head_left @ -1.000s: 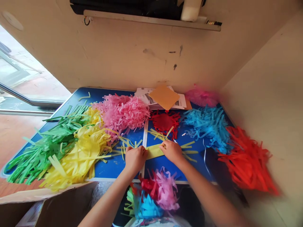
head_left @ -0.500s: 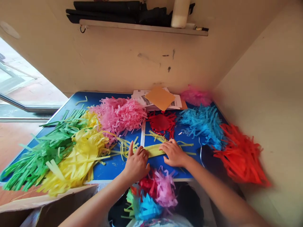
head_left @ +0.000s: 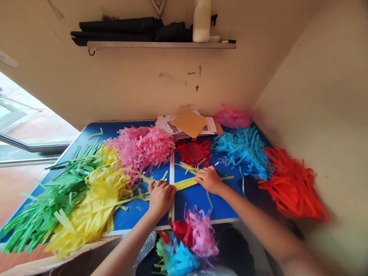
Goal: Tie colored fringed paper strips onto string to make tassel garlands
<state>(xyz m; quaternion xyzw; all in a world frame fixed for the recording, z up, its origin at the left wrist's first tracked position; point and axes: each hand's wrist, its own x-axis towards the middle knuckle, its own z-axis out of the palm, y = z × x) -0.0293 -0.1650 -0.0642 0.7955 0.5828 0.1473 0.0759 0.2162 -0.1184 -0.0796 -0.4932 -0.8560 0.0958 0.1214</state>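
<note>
Both my hands rest on a strip of fringed yellow paper (head_left: 184, 183) that lies across the middle of the blue table (head_left: 198, 197). My left hand (head_left: 161, 196) has its fingers curled down onto the strip's left end. My right hand (head_left: 209, 179) pinches the strip's right end, fingers pressed together. The strip looks narrow and folded between the two hands, with loose yellow fringes sticking out past each hand.
Heaps of fringed paper cover the table: green (head_left: 54, 191), yellow (head_left: 97, 199), pink (head_left: 143, 147), dark red (head_left: 194, 150), blue (head_left: 244, 147), bright red (head_left: 290, 188). Printed sheets with an orange sheet (head_left: 189, 122) lie at the back. Mixed tassels (head_left: 189, 237) sit at the near edge. A wall shelf (head_left: 155, 42) hangs above.
My left hand's raised finger has come down and both hands have closed on the yellow strip, which now looks narrower. The camera has tilted up, showing more of the shelf.
</note>
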